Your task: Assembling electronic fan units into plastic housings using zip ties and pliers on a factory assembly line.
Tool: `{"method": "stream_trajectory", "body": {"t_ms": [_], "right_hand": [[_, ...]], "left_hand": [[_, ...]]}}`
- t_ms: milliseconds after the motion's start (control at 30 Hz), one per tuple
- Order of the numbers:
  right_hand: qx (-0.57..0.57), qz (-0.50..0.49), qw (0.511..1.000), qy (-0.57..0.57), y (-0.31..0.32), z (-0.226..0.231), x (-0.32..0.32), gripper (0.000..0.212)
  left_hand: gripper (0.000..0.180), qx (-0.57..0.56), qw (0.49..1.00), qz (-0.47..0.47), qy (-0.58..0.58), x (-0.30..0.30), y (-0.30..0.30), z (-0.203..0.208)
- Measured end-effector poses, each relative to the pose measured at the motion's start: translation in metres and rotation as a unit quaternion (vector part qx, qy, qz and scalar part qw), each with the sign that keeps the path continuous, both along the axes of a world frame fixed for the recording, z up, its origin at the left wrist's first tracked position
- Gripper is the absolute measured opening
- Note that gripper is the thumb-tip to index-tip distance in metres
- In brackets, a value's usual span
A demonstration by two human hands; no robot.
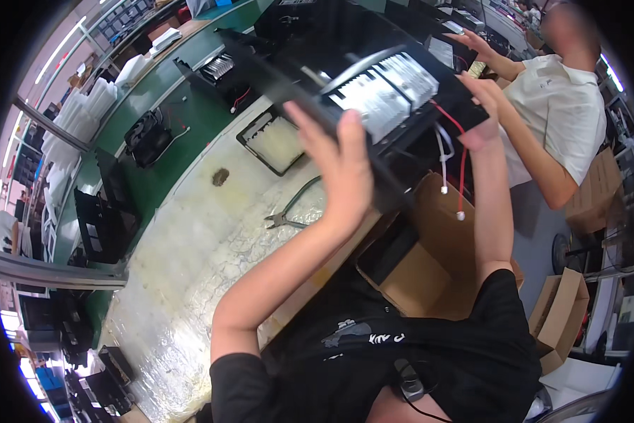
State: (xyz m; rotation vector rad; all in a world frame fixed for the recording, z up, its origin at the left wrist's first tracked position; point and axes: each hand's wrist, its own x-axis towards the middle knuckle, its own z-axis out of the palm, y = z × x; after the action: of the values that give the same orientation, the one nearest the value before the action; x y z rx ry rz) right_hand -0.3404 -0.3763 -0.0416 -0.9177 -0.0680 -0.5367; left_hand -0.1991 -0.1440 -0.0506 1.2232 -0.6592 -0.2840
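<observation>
My left hand (345,169) presses on the near left side of a black housing (461,106), its thumb up and its fingers partly behind the panel. The right corner of this housing sits in my right hand (483,134). The housing is tilted above the far end of the bench, slightly blurred. Set in it is a silver finned heat sink (387,92). A red wire (462,169) and a white wire (442,151) hang from it, ending in small white plugs. Cutting pliers (281,219) lie on the bench below my left hand.
A co-worker's hand (480,90) is close beside my right hand. Under my arms stands an open cardboard box (436,271). A black rectangular frame (250,146) lies on the film-covered bench (183,247). Leftward, a black fan (146,137) and black housings (95,218) rest on green surfaces.
</observation>
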Motion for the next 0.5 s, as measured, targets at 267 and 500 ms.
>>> {"method": "stream_trajectory", "body": {"t_ms": [267,500], "right_hand": [[0.043,-0.063,0.992,0.103,-0.043,-0.030,-0.029,0.039],[0.064,-0.028,0.990,0.121,-0.082,-0.088,-0.023,0.041]], "left_hand": [[0.101,0.072,0.992,-0.056,0.082,-0.011,-0.048,-0.045],[0.111,0.173,0.979,-0.054,0.095,-0.006,-0.067,-0.072]]}}
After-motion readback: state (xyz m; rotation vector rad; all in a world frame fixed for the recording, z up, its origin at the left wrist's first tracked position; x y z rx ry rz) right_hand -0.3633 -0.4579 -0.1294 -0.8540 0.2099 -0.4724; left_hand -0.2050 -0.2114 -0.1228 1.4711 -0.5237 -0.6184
